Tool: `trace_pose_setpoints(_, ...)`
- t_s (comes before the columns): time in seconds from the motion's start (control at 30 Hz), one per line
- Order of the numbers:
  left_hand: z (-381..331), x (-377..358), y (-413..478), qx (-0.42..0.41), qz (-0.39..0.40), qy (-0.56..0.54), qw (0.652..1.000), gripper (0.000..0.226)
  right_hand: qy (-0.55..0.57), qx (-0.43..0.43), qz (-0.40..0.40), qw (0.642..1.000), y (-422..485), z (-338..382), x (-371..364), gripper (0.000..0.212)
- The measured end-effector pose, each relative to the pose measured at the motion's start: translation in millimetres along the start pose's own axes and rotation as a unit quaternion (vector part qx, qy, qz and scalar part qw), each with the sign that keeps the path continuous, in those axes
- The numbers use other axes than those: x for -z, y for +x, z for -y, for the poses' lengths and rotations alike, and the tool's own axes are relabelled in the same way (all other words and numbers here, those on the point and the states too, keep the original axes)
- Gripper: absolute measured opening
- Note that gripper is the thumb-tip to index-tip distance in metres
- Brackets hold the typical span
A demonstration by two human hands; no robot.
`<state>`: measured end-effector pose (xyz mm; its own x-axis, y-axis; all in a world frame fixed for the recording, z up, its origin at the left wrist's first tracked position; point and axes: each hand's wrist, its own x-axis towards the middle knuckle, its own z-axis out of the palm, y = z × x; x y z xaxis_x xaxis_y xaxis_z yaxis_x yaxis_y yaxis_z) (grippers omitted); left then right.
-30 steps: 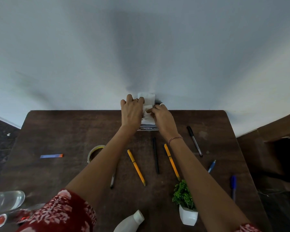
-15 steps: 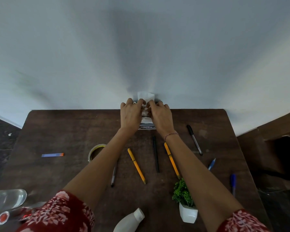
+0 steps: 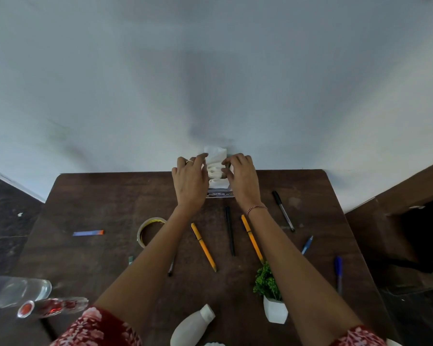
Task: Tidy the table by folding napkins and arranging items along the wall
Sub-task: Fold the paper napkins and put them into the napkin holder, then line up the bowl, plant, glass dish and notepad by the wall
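Hands parted slightly, napkins (image 3: 216, 156) between left hand (image 3: 189, 181) and right hand (image 3: 243, 178), fingers (image 3: 201, 158) gripping their sides, against wall (image 3: 210, 71)

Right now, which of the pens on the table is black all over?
The black pen lying between the left yellow pen and the right yellow pen. The capped pen further right is black only at its cap, with a silvery barrel.
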<state>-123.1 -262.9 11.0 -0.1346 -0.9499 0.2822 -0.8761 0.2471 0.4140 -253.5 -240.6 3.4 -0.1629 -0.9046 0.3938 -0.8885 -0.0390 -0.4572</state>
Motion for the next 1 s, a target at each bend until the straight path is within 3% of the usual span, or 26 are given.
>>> trace_pose_setpoints(0.37, -17.1, 38.9, -62.6, 0.019, -0.005, -0.006, 1.0, 0.033, -0.011, -0.013, -0.056, 0.998, -53.4, 24.8, 43.2, 0.014)
trace_pose_setpoints(0.67, -22.3, 65.7, -118.7, 0.025, -0.031, 0.005, 0.999, 0.03, -0.004, -0.01, -0.066, 0.998, -109.1, 50.1, 69.6, 0.025)
trace_pose_setpoints(0.87, -21.4, 75.1, -161.2, 0.035, -0.02, -0.022, 0.999, 0.029, 0.039, -0.025, -0.059, 0.997, -152.8, 62.1, 76.3, 0.034)
trace_pose_setpoints(1.0, -16.1, 73.4, -199.0, 0.076, 0.004, -0.063, 0.995, 0.026, 0.104, -0.065, -0.006, 0.992, -195.6, 67.0, 75.6, 0.021)
